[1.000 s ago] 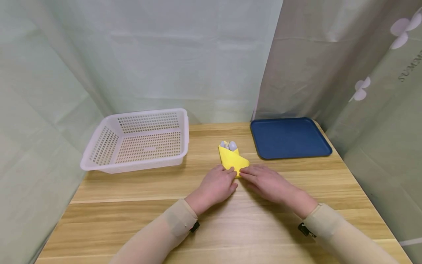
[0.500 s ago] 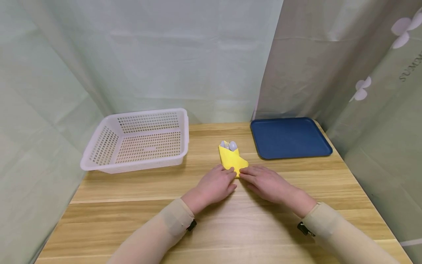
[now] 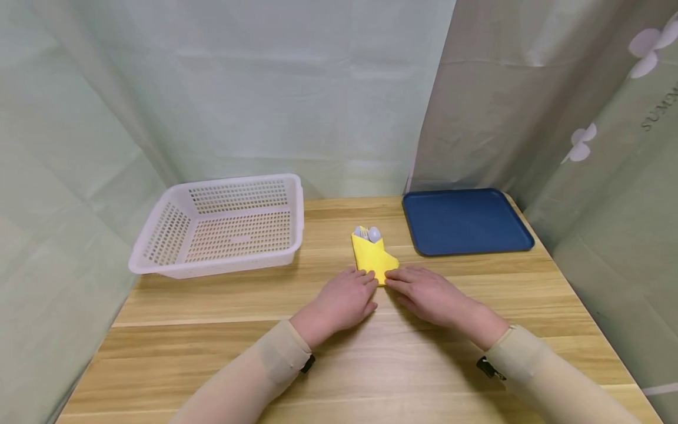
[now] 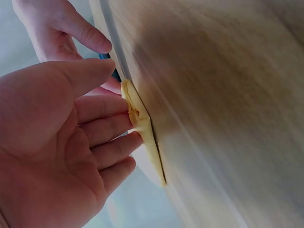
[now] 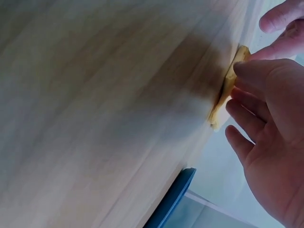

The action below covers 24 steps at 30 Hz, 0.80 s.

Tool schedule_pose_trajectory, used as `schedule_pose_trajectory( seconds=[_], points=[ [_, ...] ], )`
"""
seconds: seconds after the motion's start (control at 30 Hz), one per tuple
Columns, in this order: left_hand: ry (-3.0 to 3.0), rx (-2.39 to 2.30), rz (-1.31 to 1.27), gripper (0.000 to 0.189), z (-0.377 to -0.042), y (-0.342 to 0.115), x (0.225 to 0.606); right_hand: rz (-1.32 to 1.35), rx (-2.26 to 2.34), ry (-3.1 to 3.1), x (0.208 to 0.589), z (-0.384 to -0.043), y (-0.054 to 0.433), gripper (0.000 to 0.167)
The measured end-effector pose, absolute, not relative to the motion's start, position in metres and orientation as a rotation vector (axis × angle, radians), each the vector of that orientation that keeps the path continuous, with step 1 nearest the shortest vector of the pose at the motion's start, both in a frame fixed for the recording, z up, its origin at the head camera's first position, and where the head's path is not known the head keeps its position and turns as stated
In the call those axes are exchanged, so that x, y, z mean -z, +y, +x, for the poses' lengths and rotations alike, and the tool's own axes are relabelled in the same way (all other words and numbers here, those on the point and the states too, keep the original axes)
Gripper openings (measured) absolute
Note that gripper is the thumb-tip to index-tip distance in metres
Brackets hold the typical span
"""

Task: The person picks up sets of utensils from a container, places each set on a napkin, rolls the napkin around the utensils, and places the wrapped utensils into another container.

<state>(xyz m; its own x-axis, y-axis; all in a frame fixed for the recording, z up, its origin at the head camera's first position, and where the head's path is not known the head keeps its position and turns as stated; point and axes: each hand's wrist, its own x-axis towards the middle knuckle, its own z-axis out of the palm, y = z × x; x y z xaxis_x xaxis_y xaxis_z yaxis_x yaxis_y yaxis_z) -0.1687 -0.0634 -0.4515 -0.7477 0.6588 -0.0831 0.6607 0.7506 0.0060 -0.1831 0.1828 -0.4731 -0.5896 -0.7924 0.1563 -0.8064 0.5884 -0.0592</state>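
Observation:
A yellow napkin (image 3: 372,257) lies folded into a pocket on the table. From its far end stick out the tips of a pale spoon (image 3: 374,234), a fork (image 3: 364,233) and a third rounded piece (image 3: 357,231), partly covered. My left hand (image 3: 343,299) touches the napkin's near left edge with extended fingers. On the near right corner rest the fingertips of my right hand (image 3: 431,295). Both wrist views show the napkin edge-on, with the left palm (image 4: 52,142) and right palm (image 5: 280,128) facing inward and neither hand gripping it.
A white perforated plastic basket (image 3: 265,259) stands at the back left of the wooden table (image 3: 212,321). At the back right lies a blue tray (image 3: 468,224). Curtains (image 3: 296,94) hang close behind and along both sides.
My left hand has shifted slightly left and toward me, baring a little more of the napkin's near edge. The raised right flap lies slightly lower; my right hand stays nearly still.

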Motion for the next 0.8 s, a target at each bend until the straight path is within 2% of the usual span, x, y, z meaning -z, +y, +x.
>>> schedule_pose_trajectory(
  seconds=[0.8],
  points=[
    [2.824, -0.084, 1.077, 0.056, -0.165, -0.076, 0.458, 1.357, -0.200, -2.720, 0.472, -0.180, 0.177, 0.043]
  ],
)
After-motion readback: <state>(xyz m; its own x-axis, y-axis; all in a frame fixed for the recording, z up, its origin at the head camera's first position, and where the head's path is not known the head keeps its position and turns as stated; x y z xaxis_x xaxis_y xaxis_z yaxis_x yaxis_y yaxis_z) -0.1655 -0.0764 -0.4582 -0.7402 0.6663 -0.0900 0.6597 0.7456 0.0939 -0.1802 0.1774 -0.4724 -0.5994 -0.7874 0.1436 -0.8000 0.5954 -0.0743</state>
